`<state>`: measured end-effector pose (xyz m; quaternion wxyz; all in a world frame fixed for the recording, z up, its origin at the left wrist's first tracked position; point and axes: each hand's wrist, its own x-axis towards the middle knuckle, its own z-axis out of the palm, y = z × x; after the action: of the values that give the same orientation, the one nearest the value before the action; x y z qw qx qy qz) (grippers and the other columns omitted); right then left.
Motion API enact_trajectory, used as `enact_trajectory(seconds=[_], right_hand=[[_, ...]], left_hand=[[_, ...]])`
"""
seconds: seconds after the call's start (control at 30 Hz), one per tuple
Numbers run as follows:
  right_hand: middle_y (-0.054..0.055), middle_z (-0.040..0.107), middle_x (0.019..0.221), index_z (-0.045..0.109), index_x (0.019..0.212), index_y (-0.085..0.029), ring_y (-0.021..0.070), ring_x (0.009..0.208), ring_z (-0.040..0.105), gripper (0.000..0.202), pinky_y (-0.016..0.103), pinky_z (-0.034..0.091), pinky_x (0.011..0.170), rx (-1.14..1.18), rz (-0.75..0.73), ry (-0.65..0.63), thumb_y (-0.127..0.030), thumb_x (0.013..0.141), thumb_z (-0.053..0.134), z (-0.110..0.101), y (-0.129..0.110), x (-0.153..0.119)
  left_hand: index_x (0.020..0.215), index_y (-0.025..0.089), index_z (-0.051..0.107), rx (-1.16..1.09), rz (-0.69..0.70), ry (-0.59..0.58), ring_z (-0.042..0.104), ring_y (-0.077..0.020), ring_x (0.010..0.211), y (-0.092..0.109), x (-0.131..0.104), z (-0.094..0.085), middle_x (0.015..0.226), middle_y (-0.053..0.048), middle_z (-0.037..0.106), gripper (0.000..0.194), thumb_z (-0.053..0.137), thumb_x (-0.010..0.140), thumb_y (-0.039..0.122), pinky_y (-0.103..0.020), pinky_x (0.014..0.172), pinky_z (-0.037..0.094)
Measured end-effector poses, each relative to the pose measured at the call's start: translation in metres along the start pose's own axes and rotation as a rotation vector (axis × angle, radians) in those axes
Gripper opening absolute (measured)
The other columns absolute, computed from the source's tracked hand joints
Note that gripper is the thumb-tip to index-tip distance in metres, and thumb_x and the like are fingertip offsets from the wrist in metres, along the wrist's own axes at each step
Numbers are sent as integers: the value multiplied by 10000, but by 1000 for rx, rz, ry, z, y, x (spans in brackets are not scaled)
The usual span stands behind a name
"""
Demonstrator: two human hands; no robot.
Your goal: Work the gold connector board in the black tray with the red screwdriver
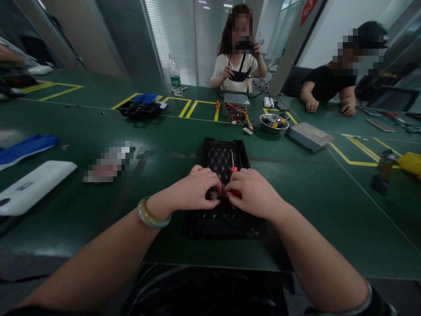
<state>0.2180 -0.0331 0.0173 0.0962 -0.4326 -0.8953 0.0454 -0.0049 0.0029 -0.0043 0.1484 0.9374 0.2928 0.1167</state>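
Forearms flank a black tray; above it, left hand and right hand pinch a small part, a screwdriver lying beneath right fingers, tip far. Fingertip handling appears in hand, calling for steadiness.

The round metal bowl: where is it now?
In the head view, the round metal bowl stands right of centre on the green table, between the red-and-yellow cables and the flat grey box.
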Motion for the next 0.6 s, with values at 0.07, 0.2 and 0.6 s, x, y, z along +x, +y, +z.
enact_trajectory(seconds=[0.07, 0.2, 0.6], right_hand=[[28, 710, 942, 769, 967, -236, 193, 941, 605, 176, 354, 392, 860, 7, -13, -35, -314, 921, 619, 0, -1, 0], [22, 739, 965, 769, 973, -235, 195, 949, 624, 172, 351, 414, 867, 13, 6, -27, -290, 933, 612, 0, 0, 1], [37, 764, 910, 756, 956, -235, 198, 849, 671, 159, 341, 454, 813, 71, 166, -71, -266, 897, 611, -2, -7, 1]], left_hand=[[920, 226, 670, 5, 6, 29, 601, -205, 947, 1, 0, -1, 896, 13, 683, 152, 706, 814, 330, -386, 925, 301], [917, 229, 663, -15, 31, 84, 606, -196, 945, 1, 0, -5, 905, 19, 694, 135, 690, 809, 305, -384, 940, 297], [1041, 254, 695, -102, -36, 219, 626, -201, 1000, -15, 1, -6, 1032, 10, 734, 302, 541, 988, 508, -397, 942, 299]])
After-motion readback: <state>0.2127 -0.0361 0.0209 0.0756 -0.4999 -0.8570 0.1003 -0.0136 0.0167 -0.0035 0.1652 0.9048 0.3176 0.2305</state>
